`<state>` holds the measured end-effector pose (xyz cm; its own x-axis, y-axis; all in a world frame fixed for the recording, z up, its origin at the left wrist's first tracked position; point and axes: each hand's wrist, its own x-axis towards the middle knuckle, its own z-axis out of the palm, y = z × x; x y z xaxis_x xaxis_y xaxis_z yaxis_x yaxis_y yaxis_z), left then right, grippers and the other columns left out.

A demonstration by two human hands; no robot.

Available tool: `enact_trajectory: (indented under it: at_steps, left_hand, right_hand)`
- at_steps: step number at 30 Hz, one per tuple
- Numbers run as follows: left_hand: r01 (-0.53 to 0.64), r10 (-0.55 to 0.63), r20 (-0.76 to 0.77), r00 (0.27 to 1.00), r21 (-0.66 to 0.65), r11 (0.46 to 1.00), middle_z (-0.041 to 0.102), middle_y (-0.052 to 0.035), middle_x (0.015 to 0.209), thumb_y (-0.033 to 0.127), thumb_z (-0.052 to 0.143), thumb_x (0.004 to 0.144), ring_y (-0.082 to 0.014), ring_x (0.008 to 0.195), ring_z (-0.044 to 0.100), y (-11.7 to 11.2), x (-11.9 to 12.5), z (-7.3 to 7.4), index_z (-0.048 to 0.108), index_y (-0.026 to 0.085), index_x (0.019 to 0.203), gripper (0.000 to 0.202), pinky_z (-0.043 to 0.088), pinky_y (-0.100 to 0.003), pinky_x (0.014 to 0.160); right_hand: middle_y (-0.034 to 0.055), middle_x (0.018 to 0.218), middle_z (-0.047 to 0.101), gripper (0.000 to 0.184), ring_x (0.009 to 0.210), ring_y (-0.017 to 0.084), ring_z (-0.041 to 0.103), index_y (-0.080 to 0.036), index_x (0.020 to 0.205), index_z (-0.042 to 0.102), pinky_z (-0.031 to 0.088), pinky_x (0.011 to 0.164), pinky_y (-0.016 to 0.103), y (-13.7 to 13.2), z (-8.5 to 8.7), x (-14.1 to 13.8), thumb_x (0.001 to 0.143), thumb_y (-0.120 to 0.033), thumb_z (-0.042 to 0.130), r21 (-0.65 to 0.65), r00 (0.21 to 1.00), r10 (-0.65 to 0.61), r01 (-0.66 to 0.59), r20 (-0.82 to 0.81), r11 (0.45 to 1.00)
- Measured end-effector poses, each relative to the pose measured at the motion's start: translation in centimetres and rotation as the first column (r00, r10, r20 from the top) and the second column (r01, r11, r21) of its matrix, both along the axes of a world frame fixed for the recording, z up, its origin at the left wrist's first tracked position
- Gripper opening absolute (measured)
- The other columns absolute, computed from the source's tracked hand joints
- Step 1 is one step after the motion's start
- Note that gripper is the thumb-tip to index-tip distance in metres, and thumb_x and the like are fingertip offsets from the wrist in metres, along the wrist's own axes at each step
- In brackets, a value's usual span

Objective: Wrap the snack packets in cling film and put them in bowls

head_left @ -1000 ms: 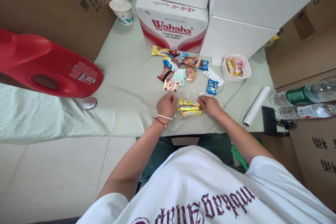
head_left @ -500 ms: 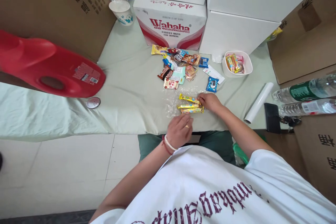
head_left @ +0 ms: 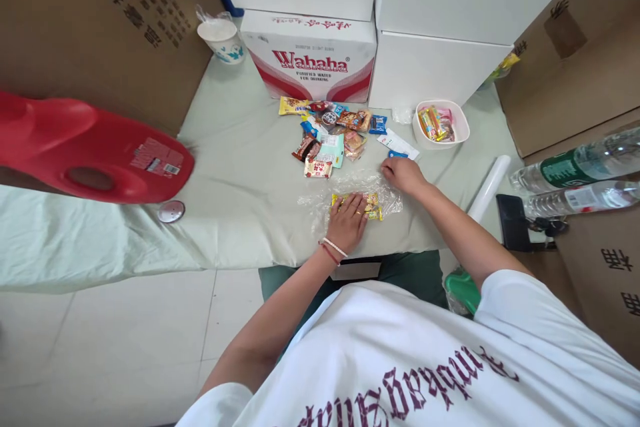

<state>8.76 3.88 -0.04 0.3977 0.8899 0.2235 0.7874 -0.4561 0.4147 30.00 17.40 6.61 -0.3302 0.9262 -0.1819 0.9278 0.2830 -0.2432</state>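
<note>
Several yellow-wrapped snack sticks (head_left: pixel 374 212) lie on a crinkled sheet of clear plastic (head_left: pixel 315 203) near the table's front edge. My left hand (head_left: pixel 347 221) rests flat over the sticks, fingers stretched out, hiding part of them. To the right and farther back, my right hand (head_left: pixel 404 175) is closed with its fingers curled down by the plastic's far right edge. Whatever its fingers hold is hidden. A blue packet (head_left: pixel 397 154) peeks out just beyond it, mostly covered by the hand.
Mixed wrapped snacks (head_left: pixel 327 137) lie before the Wahaha carton (head_left: pixel 313 63). A white tub (head_left: pixel 441 140) holds more snacks. At left stand a red jug (head_left: pixel 115 160), a round lid (head_left: pixel 171 211) and a paper cup (head_left: pixel 223 40). Bottles (head_left: pixel 575 170), a white roll (head_left: pixel 490 187) and a phone (head_left: pixel 513 223) are at right.
My left hand has moved forward from the table edge onto the snack sticks. My right hand has left them and shifted back toward the blue packet. The plastic now spreads farther right.
</note>
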Motion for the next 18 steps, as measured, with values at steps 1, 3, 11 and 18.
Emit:
enact_trajectory:
  at_steps: [1,3,11,18]
  left_hand:
    - [0.0,0.0,0.01,1.0,0.007,1.0,0.057,-0.0097,0.155,0.032,0.036,0.107,-0.0243,0.15,0.045,0.0,0.0,-0.1,0.051,0.022,0.152,0.049,0.026,-0.05,0.125]
    - [-0.006,0.005,0.033,0.999,0.024,1.0,0.058,-0.0103,0.154,0.031,0.037,0.106,-0.0254,0.15,0.043,0.1,0.1,-0.3,0.051,0.022,0.151,0.048,0.027,-0.051,0.125]
    - [-0.105,0.102,0.072,0.992,0.037,0.994,0.064,-0.0177,0.132,0.027,0.048,0.1,-0.0344,0.137,0.047,0.2,0.2,-0.6,0.064,0.017,0.137,0.041,0.036,-0.055,0.114]
    - [-0.162,0.162,-0.008,0.987,0.048,0.986,0.07,-0.0148,0.103,0.03,0.044,0.104,-0.0321,0.104,0.061,-0.5,0.4,0.1,0.067,0.019,0.135,0.04,0.039,-0.05,0.093]
  right_hand:
    - [0.012,0.113,0.075,0.032,0.101,0.024,0.064,-0.017,0.113,0.075,0.041,0.082,0.03,0.6,-0.1,-0.7,0.102,-0.027,0.047,0.029,0.999,0.024,-0.023,-0.027,0.999]
    - [0.0137,0.118,0.072,0.032,0.106,0.026,0.061,-0.015,0.121,0.072,0.041,0.09,0.033,1.7,-0.7,-2.6,0.1,-0.03,0.053,0.046,0.984,0.156,-0.152,-0.089,0.987]
    - [0.0067,0.091,0.072,0.03,0.09,0.022,0.061,-0.013,0.114,0.075,0.039,0.078,0.028,2.3,-2.2,-8.2,0.085,-0.021,0.071,-0.13,0.953,0.233,-0.26,-0.192,0.957]
    - [0.0013,0.078,0.069,0.025,0.071,0.016,0.058,-0.017,0.11,0.077,0.041,0.072,0.026,-2.4,-0.3,-5.3,0.096,-0.025,0.059,-0.03,0.862,0.242,-0.285,-0.445,0.958]
